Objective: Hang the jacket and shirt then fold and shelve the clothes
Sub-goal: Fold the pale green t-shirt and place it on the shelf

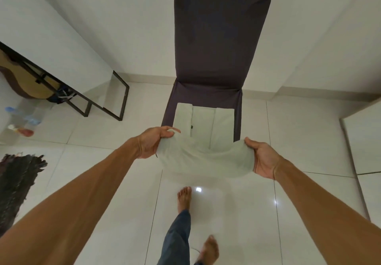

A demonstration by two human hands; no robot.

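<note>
A pale white-green garment (pixel 204 139) lies partly folded on the seat of a dark purple covered chair (pixel 220 38), its near end hanging off the front edge. My left hand (pixel 153 141) pinches the garment's near left corner. My right hand (pixel 262 158) grips the near right corner. Between my hands the cloth sags in a loose curve above the floor. The far part rests flat on the seat with both sides turned in.
A black metal frame (pixel 99 104) and a guitar (pixel 22 79) stand at the left wall. A dark fringed rug (pixel 18 184) lies at the left edge. A white cabinet edge (pixel 358 161) runs down the right. My bare feet (pixel 184 198) stand on glossy white tiles.
</note>
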